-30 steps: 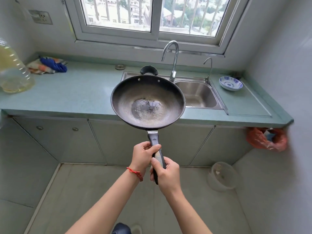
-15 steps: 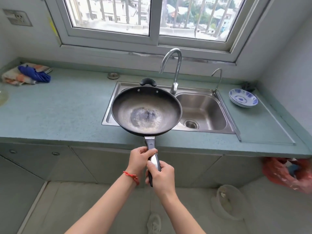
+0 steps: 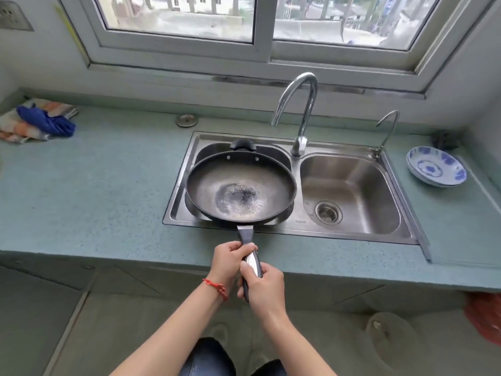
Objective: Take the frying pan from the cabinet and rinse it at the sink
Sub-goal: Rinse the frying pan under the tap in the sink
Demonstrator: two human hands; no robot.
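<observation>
frying pan [image 3: 241,189] empty, over left sink [image 3: 294,222] basin | left hand [image 3: 229,263], right hand [image 3: 264,287] both gripping its handle

1. The left basin of the sink [image 3: 181,204] is largely covered by the frying pan [image 3: 240,190].
2. Right of the sink, a red bag [image 3: 485,314] is cut off by the frame edge.
3. Left of the sink, a wall socket [image 3: 12,16] is cropped.

A round dark non-stick frying pan [image 3: 241,189], its centre worn grey, hangs level over the left basin of the double stainless steel sink [image 3: 349,183], bowl beyond the fingers gripping its handle.
</observation>
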